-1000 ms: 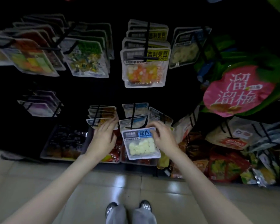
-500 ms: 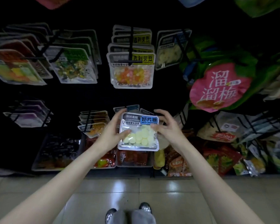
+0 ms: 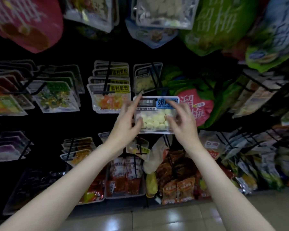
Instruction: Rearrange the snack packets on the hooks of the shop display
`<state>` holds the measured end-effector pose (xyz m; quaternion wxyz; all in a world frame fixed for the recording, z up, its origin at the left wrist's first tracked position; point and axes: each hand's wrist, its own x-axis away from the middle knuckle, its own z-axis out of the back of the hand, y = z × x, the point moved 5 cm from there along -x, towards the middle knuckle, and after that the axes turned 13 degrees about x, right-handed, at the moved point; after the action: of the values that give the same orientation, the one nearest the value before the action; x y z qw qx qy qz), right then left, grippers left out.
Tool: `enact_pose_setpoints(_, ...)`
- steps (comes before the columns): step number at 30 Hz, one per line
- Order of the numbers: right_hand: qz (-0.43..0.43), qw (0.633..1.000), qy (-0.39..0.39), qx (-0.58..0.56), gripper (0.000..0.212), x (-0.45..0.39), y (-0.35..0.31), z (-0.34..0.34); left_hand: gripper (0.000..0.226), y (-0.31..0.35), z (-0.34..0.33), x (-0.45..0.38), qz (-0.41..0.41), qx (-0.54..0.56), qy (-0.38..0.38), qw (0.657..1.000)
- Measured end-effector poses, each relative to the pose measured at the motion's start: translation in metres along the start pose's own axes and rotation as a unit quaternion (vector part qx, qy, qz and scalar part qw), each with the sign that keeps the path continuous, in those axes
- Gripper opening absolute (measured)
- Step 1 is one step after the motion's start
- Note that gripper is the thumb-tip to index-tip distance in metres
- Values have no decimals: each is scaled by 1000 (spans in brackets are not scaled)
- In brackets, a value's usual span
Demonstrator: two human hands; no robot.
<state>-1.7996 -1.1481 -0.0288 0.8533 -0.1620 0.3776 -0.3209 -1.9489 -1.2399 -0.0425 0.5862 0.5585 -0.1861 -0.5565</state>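
While pinching the light, floppy packet (image 3: 155,114) mid-frame between left hand (image 3: 126,123) and right hand (image 3: 182,121): judging top corners safest hold.

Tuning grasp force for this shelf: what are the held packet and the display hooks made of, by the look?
Packet with pale round candies: looks like thin flexible plastic film, glossy, with a clear window showing the candies and a printed header.
Display hooks: look like thin dark rods, probably coated metal wire; the frame is too dim to confirm the finish.
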Motion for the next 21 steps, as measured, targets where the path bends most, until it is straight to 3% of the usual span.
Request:
enact_pose_setpoints(4, 12, 998, 60, -8, 46, -18, -7, 2, 58, 17, 0, -24, -28, -60, 45, 997)
enact_pose_setpoints(7, -10, 998, 59, -26, 43, -22, -6, -2, 61, 21, -3, -33, -52, -148, 45, 987)
enact_pose_setpoints(12, -19, 998, 38, -53, 47, -16, 0, 1, 58, 16, -15, -30, -132, -330, -2, 935)
enact_pose_setpoints(18, -18, 999, 11, -36, 47, -21, 0, 0, 55, 18, -28, -27, -205, -402, -43, 892)
enact_pose_setpoints(21, -40, 999, -15, -17, 46, -25, -2, -3, 56, 17, -32, -30, -185, -372, -50, 908)
